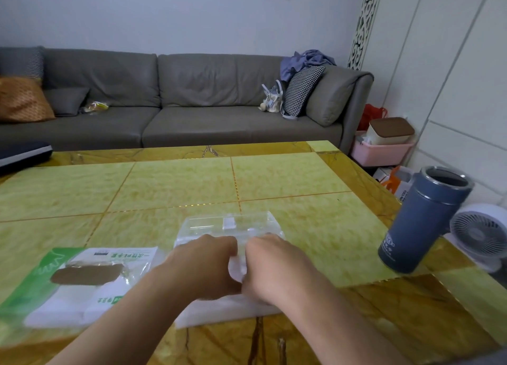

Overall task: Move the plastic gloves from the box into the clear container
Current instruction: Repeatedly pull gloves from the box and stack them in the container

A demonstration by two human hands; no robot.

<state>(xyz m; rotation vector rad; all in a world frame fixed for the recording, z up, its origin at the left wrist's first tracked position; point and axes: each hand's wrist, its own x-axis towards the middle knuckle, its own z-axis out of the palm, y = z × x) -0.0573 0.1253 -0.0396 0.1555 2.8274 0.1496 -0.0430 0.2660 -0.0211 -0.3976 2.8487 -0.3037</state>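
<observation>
A yellow tiled table (288, 178) stands before a grey sofa (192, 95); a blue flask (422, 222) stands at its right edge, a green-and-white pack (82, 279) lies left. The gloves (236, 268), a white wad, sit between both hands at the near side of the clear container (230, 224); the left hand (208, 266) and right hand (271, 266), fingers curled, pinch them.

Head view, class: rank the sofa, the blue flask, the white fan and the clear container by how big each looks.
1. sofa
2. blue flask
3. clear container and white fan: unsure, since hands hide part of the container and the frame edge crops the fan.
</observation>
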